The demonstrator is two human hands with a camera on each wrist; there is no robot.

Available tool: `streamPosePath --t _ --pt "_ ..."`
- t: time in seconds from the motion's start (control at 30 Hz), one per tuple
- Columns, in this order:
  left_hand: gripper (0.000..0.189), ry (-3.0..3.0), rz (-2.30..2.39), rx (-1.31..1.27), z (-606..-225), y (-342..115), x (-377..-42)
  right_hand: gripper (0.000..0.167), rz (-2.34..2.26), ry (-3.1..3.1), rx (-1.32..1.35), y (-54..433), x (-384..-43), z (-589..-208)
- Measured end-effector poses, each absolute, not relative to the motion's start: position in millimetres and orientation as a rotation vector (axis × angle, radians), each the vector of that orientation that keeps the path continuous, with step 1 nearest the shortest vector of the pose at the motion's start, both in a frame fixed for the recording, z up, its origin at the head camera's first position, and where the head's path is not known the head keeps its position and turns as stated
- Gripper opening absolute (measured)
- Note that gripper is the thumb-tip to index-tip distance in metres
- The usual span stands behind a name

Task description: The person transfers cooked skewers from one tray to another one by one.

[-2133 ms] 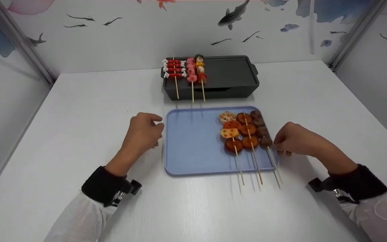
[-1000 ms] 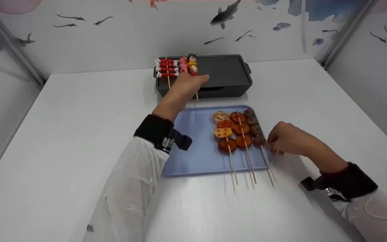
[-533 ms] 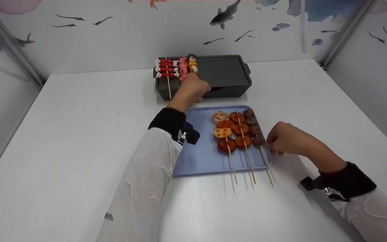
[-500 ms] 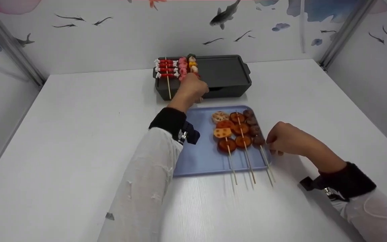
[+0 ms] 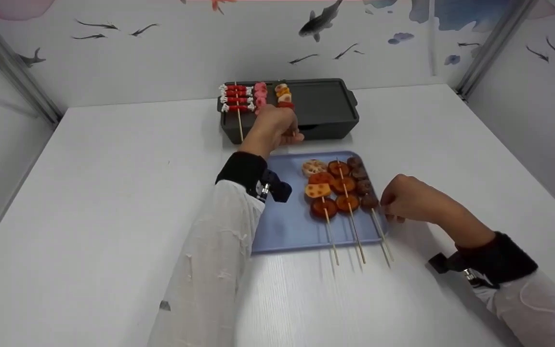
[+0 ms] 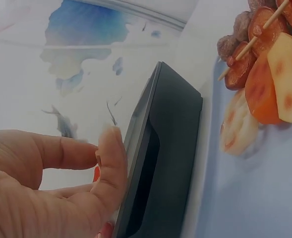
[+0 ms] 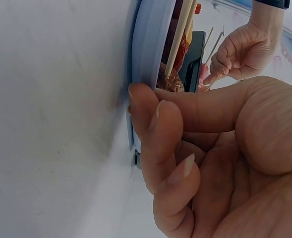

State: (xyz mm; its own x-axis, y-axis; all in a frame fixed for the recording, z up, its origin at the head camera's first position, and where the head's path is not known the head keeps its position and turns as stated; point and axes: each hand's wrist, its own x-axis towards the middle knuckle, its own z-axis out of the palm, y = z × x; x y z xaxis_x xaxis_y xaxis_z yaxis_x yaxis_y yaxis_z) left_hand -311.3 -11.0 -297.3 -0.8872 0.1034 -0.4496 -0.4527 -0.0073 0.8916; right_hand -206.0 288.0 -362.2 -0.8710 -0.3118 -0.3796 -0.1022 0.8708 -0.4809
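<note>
My left hand (image 5: 276, 123) pinches the stick of a mixed skewer (image 5: 284, 97) with white, yellow and red pieces, over the front of the black grill (image 5: 325, 103). In the left wrist view, thumb and fingers meet on the stick, which is mostly hidden. Left of it on the grill lie a pink skewer (image 5: 260, 91) and a red skewer with white ends (image 5: 237, 99). My right hand (image 5: 410, 200) grips the right rim of the blue tray (image 5: 282, 236) between thumb and fingers. Beside it lies a brown meatball skewer (image 5: 364, 187).
On the tray's right half are also a skewer of round brown-orange slices (image 5: 343, 185) and a mixed one with a lotus slice (image 5: 315, 167). Their sticks stick out over the front rim. A patterned wall (image 5: 186, 58) stands behind the grill.
My left hand has gone from beside the tray to the grill and taken hold of the mixed skewer, which has shifted right, away from the pink one. My right hand stays at the rim.
</note>
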Motion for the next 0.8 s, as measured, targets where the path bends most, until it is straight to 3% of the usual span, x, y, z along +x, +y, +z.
streamPosePath --t 0.17,0.4,0.8 --pt "0.064 1.780 2.067 -0.432 -301.0 -7.6 -316.5 0.022 -0.640 2.579 -0.287 289.1 -206.0 -362.1" --pt "0.076 1.664 2.201 -0.504 -306.1 -1.6 -323.5 0.021 -0.627 2.584 -0.281 289.2 -206.3 -362.1" --pt "0.048 1.660 2.266 -0.343 -311.8 -3.9 -317.0 0.023 -0.632 2.586 -0.285 289.5 -207.0 -361.2"
